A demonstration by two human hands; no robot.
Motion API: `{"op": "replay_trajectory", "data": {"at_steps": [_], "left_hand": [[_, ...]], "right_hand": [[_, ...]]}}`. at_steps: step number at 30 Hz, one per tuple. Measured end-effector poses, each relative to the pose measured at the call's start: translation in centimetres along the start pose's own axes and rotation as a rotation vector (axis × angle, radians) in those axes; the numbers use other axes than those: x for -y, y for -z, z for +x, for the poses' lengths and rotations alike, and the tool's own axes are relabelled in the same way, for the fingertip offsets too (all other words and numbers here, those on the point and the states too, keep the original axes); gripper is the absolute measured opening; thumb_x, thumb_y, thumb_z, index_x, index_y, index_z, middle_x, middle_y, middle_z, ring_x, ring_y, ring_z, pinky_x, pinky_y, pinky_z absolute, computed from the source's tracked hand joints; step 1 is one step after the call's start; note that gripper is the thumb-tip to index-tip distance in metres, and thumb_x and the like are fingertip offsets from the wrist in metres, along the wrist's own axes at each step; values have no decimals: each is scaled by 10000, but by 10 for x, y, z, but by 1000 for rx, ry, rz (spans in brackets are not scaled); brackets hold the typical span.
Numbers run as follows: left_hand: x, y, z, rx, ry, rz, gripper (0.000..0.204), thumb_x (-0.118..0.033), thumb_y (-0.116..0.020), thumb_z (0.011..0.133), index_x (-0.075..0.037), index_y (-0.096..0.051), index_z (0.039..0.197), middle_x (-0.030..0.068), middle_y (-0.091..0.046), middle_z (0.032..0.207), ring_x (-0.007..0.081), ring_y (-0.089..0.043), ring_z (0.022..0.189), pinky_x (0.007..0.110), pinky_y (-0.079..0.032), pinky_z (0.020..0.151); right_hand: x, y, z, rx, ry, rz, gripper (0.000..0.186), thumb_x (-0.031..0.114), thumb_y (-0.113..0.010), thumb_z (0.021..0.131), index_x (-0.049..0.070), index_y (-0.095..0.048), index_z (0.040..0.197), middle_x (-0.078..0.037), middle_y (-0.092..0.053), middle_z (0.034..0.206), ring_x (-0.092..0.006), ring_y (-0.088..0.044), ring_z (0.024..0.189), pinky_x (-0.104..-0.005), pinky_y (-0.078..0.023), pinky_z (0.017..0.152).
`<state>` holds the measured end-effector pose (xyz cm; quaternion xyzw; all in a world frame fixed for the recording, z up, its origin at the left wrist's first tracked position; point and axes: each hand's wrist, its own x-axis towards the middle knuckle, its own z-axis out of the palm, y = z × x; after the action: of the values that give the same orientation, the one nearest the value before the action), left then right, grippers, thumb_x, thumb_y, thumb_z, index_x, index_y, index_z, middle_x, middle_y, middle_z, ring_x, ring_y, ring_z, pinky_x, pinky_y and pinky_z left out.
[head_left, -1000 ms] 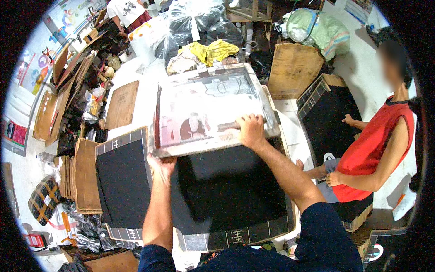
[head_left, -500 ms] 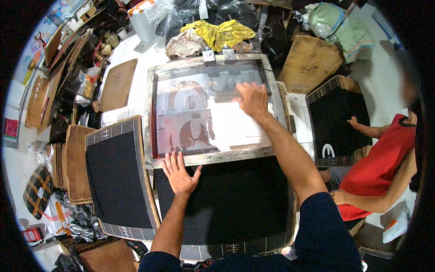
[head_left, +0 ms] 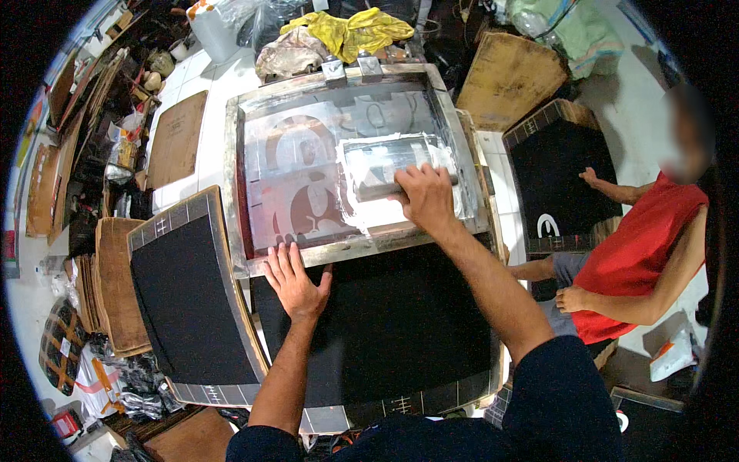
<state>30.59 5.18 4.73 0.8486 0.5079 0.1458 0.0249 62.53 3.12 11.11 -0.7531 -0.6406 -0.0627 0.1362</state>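
Observation:
A wooden-edged printing screen [head_left: 362, 245] lies over the far part of a black cloth [head_left: 400, 331] stretched on a board. My right hand [head_left: 427, 199] is closed round a squeegee [head_left: 375, 189] on the mesh. White ink [head_left: 385, 218] lies in front of the blade, and a thinner, streaked white patch [head_left: 377, 152] is beyond it. On the screen's left half a grey rounded design shows through. My left hand [head_left: 296, 281] has its fingers stretched out, fingertips on the frame's near edge and palm over the cloth.
Another cloth-covered board [head_left: 192, 296] leans close on the left, beside stacked brown boards [head_left: 123, 281]. Yellow cloth [head_left: 354, 32] lies past the frame's hinges. On the right a person in a red top [head_left: 635, 254] reaches toward a black cloth-covered board [head_left: 566, 177].
My right hand has drawn the squeegee toward me, leaving the streaked patch behind it. My left hand stays at the frame's near edge. The whole view has shifted slightly.

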Motion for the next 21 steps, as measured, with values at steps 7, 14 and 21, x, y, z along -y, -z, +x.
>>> {"op": "replay_trajectory", "data": {"at_steps": [7,14,21], "left_hand": [[-1,0,1,-52,-9,2,923,-513,-786,794,1,-464,1489,226,-426,1562,425,-274,1531,621,-142,1261],[-1,-1,1,-41,-5,-3,926,-486,-806,771,2,-471,1483,229,-430,1558,428,-279,1525,604,-149,1265],[0,-2,1,-38,-7,1,930,-477,-801,771,-13,-450,1496,204,-412,1577,408,-255,1541,591,-122,1277]], "right_hand": [[-22,-8,73,81,-75,-12,414,438,-838,796,137,-693,1041,-80,-718,948,-318,-670,1000,-516,-456,851],[-31,-30,111,-2,-79,-73,361,427,-799,838,168,-688,1064,-50,-719,1059,-287,-660,1061,-517,-450,871],[-3,0,5,23,-10,-101,358,328,-845,779,135,-677,1029,-45,-670,959,-280,-634,969,-463,-443,829]]}}
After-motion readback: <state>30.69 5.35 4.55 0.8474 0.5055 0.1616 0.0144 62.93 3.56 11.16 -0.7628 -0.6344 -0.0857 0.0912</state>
